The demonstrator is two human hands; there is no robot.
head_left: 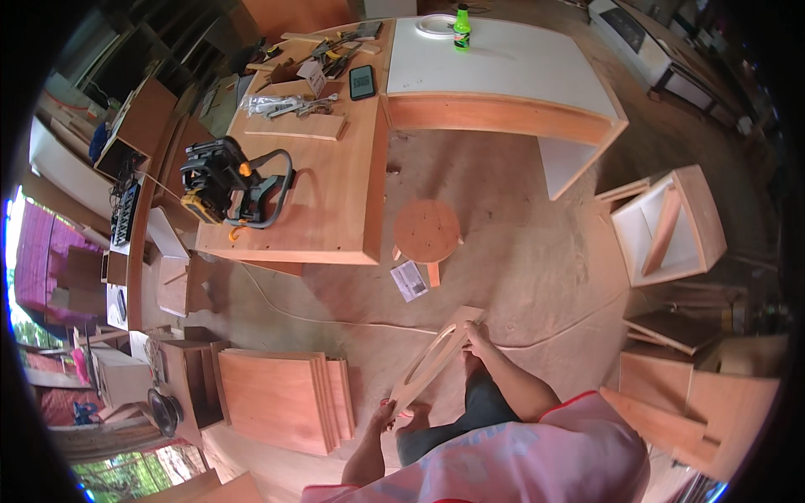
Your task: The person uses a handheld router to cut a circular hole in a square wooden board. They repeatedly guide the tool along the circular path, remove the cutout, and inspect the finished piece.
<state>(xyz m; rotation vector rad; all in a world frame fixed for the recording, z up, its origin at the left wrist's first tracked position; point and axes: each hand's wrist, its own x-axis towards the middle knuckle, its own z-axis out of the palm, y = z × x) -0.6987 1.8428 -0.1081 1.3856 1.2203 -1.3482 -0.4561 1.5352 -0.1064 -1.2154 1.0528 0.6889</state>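
Note:
A narrow light-brown wooden board with a long rounded slot cut through it is held slantwise in front of my legs. My left hand is closed around its lower, nearer end. Toward the upper, farther end, my right hand grips the board's edge. The board is off the floor, above my feet. Some fingers of both hands are hidden behind the wood. A round wooden stool stands on the floor beyond the board, with a printed sheet lying by its legs.
Ahead is a wooden desk bearing a yellow-black power tool, a phone and hand tools. Its white top holds a green bottle. Stacked panels lean at left; a cord crosses the floor; an open cabinet sits right.

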